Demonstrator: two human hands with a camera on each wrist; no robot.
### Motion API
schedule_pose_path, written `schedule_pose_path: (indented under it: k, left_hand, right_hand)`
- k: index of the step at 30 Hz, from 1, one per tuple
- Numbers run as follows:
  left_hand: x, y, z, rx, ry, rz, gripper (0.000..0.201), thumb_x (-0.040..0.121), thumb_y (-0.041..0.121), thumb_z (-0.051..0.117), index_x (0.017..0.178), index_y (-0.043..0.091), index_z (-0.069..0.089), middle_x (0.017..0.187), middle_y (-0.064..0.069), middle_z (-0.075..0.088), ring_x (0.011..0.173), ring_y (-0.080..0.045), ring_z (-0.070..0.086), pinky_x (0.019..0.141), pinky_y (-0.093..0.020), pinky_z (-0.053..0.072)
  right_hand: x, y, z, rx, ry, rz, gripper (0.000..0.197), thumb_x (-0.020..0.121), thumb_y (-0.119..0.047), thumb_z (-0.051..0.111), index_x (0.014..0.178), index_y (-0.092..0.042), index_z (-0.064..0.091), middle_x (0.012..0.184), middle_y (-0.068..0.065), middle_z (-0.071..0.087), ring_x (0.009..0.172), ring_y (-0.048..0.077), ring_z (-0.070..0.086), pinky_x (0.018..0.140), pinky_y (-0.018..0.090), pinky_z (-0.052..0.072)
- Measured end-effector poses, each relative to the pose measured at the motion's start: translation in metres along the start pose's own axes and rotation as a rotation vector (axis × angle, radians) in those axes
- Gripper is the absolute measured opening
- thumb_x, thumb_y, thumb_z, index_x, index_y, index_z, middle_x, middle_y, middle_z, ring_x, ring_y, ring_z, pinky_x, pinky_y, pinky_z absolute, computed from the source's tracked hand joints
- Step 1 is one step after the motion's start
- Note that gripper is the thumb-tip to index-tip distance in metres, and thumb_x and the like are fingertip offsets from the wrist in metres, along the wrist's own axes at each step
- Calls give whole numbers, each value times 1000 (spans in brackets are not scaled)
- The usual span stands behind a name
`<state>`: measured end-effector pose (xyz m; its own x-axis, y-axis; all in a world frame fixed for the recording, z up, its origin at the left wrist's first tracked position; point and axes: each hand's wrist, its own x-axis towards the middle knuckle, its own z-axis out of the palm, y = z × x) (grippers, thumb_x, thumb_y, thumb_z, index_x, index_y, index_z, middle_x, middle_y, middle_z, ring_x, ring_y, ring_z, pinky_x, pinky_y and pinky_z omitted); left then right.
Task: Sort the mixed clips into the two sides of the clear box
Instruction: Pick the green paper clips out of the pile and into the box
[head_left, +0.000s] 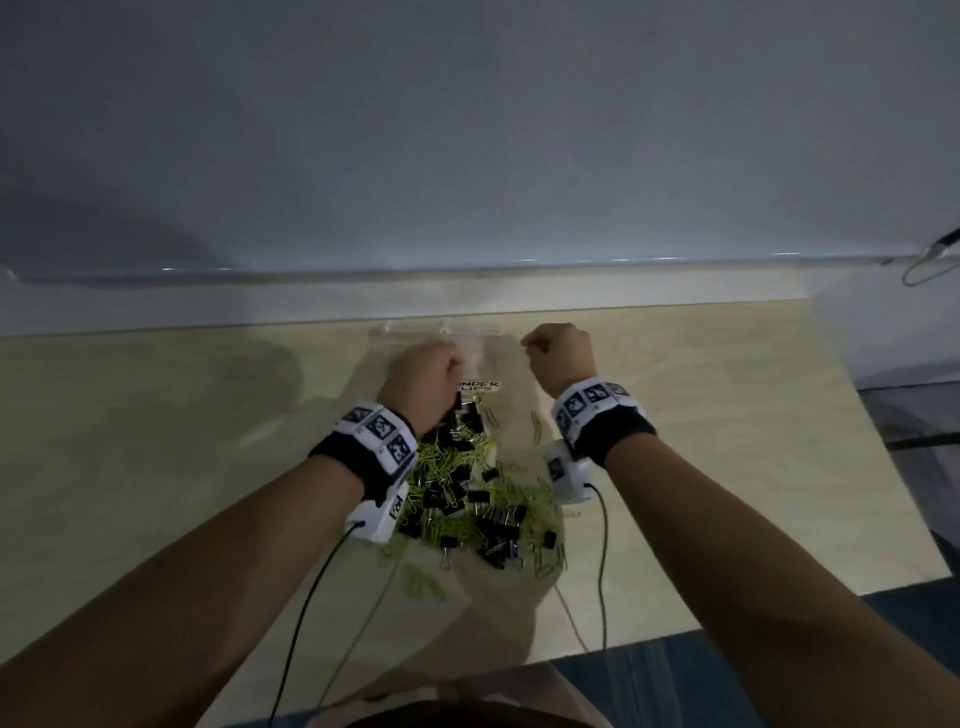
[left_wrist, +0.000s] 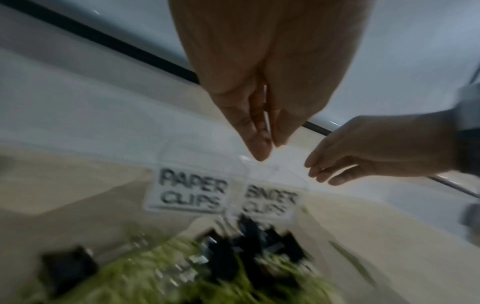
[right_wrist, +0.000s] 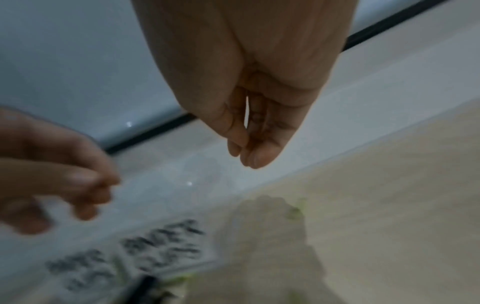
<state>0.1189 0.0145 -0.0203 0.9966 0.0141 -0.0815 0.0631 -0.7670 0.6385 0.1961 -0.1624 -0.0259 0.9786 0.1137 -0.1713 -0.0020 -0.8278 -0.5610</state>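
Observation:
A clear box stands at the table's far edge, with labels PAPER CLIPS on its left side and BINDER CLIPS on its right. In front of it lies a mixed pile of black binder clips and green paper clips. My left hand hovers over the box's left part, fingertips bunched against the thumb, with nothing visible between them. Over the box's right end my right hand hangs with its fingers loosely curved and holds nothing I can see. The hands are blurred in the wrist views.
The box sits close to a pale ledge and wall behind the table. A few loose green clips lie nearer the front edge. Thin black cables trail from both wrists. A wire hook shows at the far right.

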Motion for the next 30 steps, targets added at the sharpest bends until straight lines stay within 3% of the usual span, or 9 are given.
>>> schedule_pose_path:
  k: [5,9,11,14,16,19,23,28,30]
  left_hand:
    - [-19,33,63,261,-401,280,29,95,12,43,119,5,57,117,-13,57,102,-31,57,84,-35,47]
    - [-24,40,86,293,-463,249,22,95,9,41,113,4,52,112,-18,54,102,-36,55,71,-35,45]
    - [-28,32,91,310,-476,229,36,85,-3,50,120,4,50,125,-18,44,117,-35,43,88,-40,48]
    - [-39,22,94,363,-531,314,34,87,5,52,122,6,51,131,-12,40,120,-28,38,96,-40,44]
    - [-47,14,91,301,-587,313,28,93,15,46,120,11,51,124,-8,44,111,-22,45,94,-36,44]
    - [-53,6,87,305,-648,389,37,91,10,50,127,14,51,115,-4,46,105,-21,47,88,-35,48]
    - [-53,7,83,313,-688,397,50,85,8,62,132,15,48,117,-2,45,110,-18,41,97,-34,43]
    - [-55,18,86,373,-660,359,42,82,11,65,122,11,51,113,-5,50,104,-20,49,89,-31,45]
    - [-55,24,87,371,-659,317,30,80,12,65,108,10,54,106,-7,53,98,-24,52,85,-36,47]
  right_hand:
    - [2,49,9,-294,-388,-61,60,79,7,42,133,-19,47,145,3,38,131,22,39,107,31,35]
    - [-25,58,16,-358,-460,-172,55,86,-8,44,139,-24,38,153,-6,20,137,18,29,108,40,34]
    - [-48,66,21,-373,-416,-238,54,84,-9,49,136,-23,41,151,-3,27,133,20,34,105,44,37]
    - [-94,81,29,-385,-374,-391,50,83,-14,55,132,-23,46,142,1,38,125,22,41,99,43,43]
    - [-121,89,29,-349,-363,-417,47,85,-19,52,132,-23,47,140,-1,41,122,19,41,100,39,42]
    - [-143,101,26,-292,-393,-353,52,82,-19,59,133,-22,48,135,-3,40,118,17,38,102,32,41]
    - [-152,98,28,-222,-383,-214,58,75,-30,72,128,-24,49,123,-1,41,110,19,38,91,35,47]
    - [-154,70,34,-86,-267,-234,19,78,-5,64,96,-5,66,91,14,57,84,27,51,79,40,50]
    - [-152,63,35,-85,-277,-171,11,80,-5,62,89,-6,67,86,12,60,80,25,54,76,32,49]
